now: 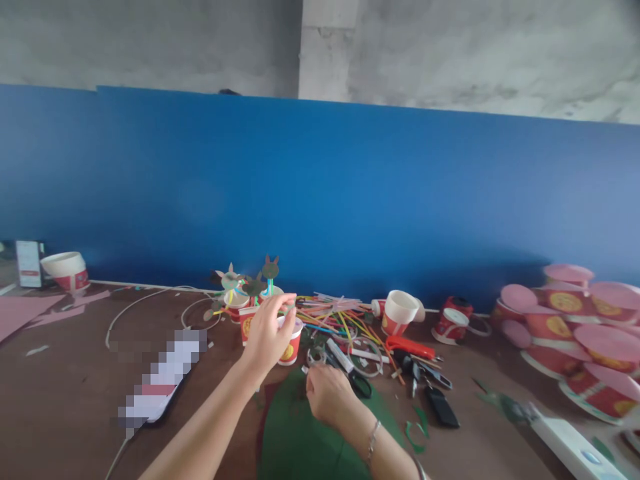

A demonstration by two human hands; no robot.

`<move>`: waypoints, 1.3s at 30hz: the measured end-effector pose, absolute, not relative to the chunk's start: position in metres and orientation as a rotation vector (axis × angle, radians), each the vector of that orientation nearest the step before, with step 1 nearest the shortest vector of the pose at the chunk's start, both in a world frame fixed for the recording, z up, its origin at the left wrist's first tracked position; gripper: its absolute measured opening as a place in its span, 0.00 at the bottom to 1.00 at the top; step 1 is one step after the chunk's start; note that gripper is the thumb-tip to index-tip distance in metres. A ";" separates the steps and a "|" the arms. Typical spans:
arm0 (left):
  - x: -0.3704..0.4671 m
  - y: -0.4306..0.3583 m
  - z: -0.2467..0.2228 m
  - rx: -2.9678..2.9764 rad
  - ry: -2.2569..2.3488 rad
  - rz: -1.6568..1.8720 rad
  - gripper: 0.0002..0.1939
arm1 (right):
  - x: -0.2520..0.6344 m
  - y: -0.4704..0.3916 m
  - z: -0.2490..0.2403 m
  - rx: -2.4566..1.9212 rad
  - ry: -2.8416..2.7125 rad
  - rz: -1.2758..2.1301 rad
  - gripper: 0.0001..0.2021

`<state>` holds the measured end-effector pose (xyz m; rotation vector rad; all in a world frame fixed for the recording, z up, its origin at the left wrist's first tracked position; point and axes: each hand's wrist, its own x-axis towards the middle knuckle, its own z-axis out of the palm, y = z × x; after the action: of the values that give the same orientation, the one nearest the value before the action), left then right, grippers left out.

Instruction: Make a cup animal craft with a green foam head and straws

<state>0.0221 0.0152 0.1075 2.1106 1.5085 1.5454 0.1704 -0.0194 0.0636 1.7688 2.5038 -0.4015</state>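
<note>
blue board (pixel 325 200) goes all the way across the back, with a rough gray wall (pixel 150 47) above it. in front is a brown table (pixel 70 407) with lots of little things on it. i look at it all from far away, through the head camera.

my left hand (pixel 267 333) is up in the air, close to a red paper cup (pixel 289 350). the thumb and first finger bend toward each other, but i can't tell if they pinch something tiny. the cup stands upright near the middle of the table, and the hand hides part of it.

my right hand (pixel 329 392) is lower, over the far end of a big dark green sheet (pixel 300 443). its fingers curl in and hide what is under them, so i can't tell if they hold anything. just beside it are black scissors (pixel 367 387) and a white tube (pixel 340 355).

past both hands is a messy heap of colored sticks (pixel 350 307). paper animal heads (pixel 270 268) stick up behind the left hand. on the right i see a red tool (pixel 410 347), a black key fob (pixel 441 407), bits of green paper (pixel 414 440) and a big pile of red cups with pink tops (pixel 607 343). on the left lies a phone (pixel 163 387) with a blurry screen.
</note>
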 end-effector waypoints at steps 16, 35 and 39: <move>0.034 -0.003 0.121 2.137 1.536 1.153 0.10 | 0.162 -0.007 0.033 1.850 2.560 -0.102 0.14; 0.036 -0.007 0.120 2.323 1.702 0.831 0.17 | 0.174 -0.010 0.039 1.981 2.838 -0.167 0.08; 0.034 -0.007 0.125 2.221 1.647 0.915 0.06 | 0.178 -0.012 0.052 1.801 2.774 -0.367 0.07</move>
<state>0.0335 -0.0072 0.1246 2.2212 1.6471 0.9148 0.1785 -0.0119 0.0524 1.8006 2.7739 -0.3666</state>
